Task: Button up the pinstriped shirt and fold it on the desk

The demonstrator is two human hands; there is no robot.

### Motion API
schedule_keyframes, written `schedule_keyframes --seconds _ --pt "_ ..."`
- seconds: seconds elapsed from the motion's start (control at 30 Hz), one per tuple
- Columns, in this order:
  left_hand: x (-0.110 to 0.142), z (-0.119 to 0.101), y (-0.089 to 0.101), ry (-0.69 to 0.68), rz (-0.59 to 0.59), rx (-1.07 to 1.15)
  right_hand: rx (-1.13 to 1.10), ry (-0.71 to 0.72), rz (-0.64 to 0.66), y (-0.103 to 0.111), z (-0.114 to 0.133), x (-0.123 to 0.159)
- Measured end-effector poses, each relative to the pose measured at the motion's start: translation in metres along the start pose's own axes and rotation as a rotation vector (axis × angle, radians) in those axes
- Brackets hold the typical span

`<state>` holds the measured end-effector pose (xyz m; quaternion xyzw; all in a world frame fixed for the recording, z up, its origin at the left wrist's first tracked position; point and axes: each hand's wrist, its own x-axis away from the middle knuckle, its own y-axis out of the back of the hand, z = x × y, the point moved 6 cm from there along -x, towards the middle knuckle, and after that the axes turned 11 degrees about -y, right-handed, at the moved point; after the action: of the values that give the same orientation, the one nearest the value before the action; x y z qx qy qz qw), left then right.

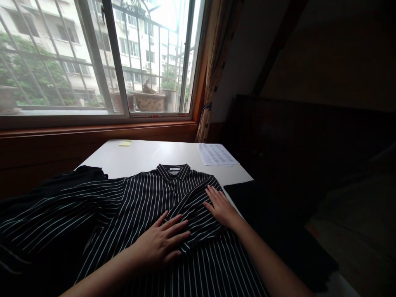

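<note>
a hand could pass over the white table (pixel 163 152) beyond the collar (pixel 168 173), between the yellow note (pixel 125 143) and the printed sheets (pixel 217 154). the left hand (pixel 159 241) and right hand (pixel 222 208) block parts of the striped shirt (pixel 145 198), leaving a small gap between them. bunched dark cloth (pixel 88 173) crowds the left side.

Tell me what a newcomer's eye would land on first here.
Likely the white-striped dark shirt lying on the white table, with the left hand and right hand palm-down on it. Next, the bright window at the upper left, standing out against the dark right side.
</note>
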<state>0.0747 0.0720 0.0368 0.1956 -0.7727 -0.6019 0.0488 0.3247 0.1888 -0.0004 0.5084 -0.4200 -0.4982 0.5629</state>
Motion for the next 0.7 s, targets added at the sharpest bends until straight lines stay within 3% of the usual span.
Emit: schedule_keyframes --seconds 0.1,0.2,0.43,0.57,0.7 --pt "0.001 0.001 -0.001 -0.009 -0.002 -0.026 0.006 -0.015 -0.012 -0.001 -0.008 -0.006" --pt "0.008 0.020 -0.005 0.083 -0.032 -0.086 0.011 -0.015 -0.015 -0.001 -0.009 -0.006" --pt "0.054 0.116 -0.003 0.536 -0.086 -0.257 0.009 -0.016 -0.010 -0.002 -0.008 -0.005" --pt "0.084 0.172 0.016 0.823 -0.048 -0.293 0.005 -0.010 -0.011 -0.003 -0.009 -0.006" --pt "0.098 0.208 0.040 0.971 -0.078 -0.312 0.015 -0.030 0.005 -0.001 -0.005 -0.006"
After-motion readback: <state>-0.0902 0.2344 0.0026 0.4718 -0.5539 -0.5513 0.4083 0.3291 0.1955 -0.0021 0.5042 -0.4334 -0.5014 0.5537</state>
